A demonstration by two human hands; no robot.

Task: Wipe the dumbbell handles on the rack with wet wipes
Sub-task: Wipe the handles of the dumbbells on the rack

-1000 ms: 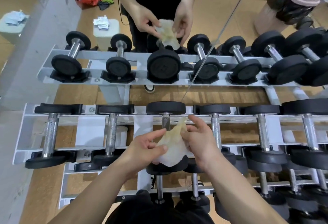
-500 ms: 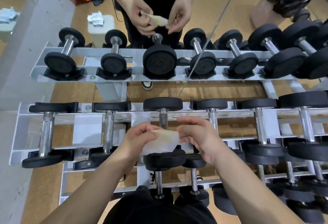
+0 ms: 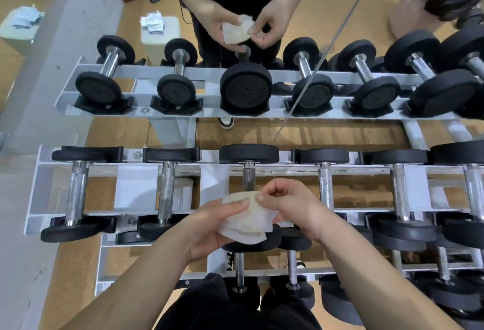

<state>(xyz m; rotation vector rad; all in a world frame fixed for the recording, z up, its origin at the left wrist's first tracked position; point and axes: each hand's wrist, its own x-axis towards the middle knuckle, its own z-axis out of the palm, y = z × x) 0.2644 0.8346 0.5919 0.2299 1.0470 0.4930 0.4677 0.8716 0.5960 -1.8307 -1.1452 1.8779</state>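
A crumpled, yellowish wet wipe (image 3: 247, 215) is held between both my hands above the rack's top row. My left hand (image 3: 209, 225) grips its left side, thumb on top. My right hand (image 3: 290, 205) pinches its upper right edge with thumb and fingertip. Just beyond the wipe runs the knurled steel handle (image 3: 248, 175) of the middle dumbbell, its near part hidden by the wipe and hands. The white rack (image 3: 34, 188) carries several black-ended dumbbells; neighbouring handles stand to the left (image 3: 166, 193) and right (image 3: 325, 185).
A mirror (image 3: 288, 130) behind the rack repeats the dumbbells, my hands and the wipe. A lower rack row (image 3: 239, 272) with more dumbbells lies close to my body. A grey wall (image 3: 15, 198) bounds the left side. The floor is wood-coloured.
The wipe went from hanging flat over the handle to being folded into a strip, and now sits bunched between both hands, slightly nearer me. Both hands stayed over the middle dumbbell.
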